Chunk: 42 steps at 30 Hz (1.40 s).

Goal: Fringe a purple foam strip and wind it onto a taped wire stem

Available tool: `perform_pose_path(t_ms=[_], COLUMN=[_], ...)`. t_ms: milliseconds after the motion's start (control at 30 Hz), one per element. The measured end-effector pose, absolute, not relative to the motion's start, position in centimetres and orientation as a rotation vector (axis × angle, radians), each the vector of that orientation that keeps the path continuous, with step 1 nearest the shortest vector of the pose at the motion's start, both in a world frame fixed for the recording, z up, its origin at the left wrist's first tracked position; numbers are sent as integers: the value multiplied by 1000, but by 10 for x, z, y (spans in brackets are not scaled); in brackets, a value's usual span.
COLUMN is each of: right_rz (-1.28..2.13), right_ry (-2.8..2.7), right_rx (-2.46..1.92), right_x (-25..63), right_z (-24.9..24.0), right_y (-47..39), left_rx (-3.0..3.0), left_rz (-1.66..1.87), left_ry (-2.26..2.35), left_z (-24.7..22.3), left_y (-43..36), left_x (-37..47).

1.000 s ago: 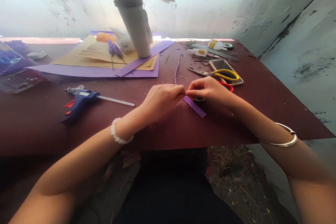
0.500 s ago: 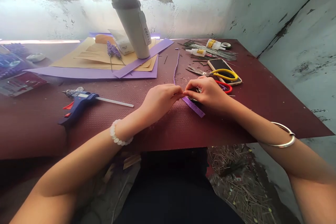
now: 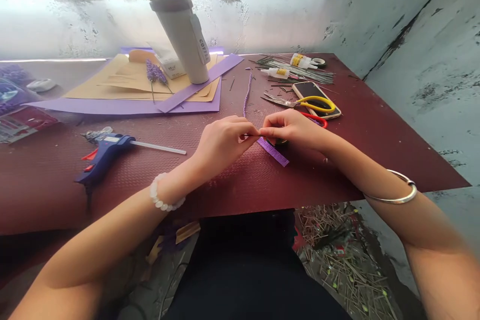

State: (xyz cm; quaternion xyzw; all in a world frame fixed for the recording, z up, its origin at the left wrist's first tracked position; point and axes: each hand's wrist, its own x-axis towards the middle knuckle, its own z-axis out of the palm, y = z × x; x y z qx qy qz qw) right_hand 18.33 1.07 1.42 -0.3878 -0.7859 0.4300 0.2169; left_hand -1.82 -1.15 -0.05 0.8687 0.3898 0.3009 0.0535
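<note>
Upper end of the purple strip [image 3: 275, 153] is hidden at the fingertips; its join there cannot be made out. Left hand [image 3: 220, 144] pinches a thin dark stem [image 3: 252, 134]; right hand [image 3: 291, 127] pinches the stem's other end. Since the earlier frame, the left fingers have loosened apart, exposing more stem. Strip sits just below the fingertips, long axis diagonal, free end toward the near right

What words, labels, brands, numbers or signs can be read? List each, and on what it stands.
"COFFE", ending unclear: on the tall grey tapered dark-lidded cup.
Too small or blurred to read: small white box
Likewise: yellow-labelled white plastic bottles
Likewise: red-and-clear plastic packet
</note>
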Motion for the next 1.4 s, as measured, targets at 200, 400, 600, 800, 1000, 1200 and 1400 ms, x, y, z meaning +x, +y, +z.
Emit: perform_pose_path(t_ms=[200, 400, 600, 800, 1000, 1200, 1400], right_rz=[1262, 1035, 656, 516, 878, 1071, 1198], right_ry=[-2174, -2235, -2327, -2356, -2247, -2198, -2175], right_rx=[-1061, -1089, -1112, -1095, -1151, -1174, -1116], right_x=[184, 182, 179, 177, 177, 180, 182], right_z=[12, 11, 11, 12, 16, 16, 17], right_y=[12, 9, 6, 4, 3, 5, 7], left_rx=[2710, 2719, 2600, 2558, 2600, 2591, 2834], left_rz=[933, 785, 703, 744, 755, 748, 843], left_ry=[1222, 1314, 1383, 1312, 1336, 1316, 1232], left_z=[-4, -1, 0, -1, 1, -2, -6], left_y=[-10, -12, -12, -10, -11, -11, -9], left_x=[-18, -17, -14, -14, -14, -15, -16])
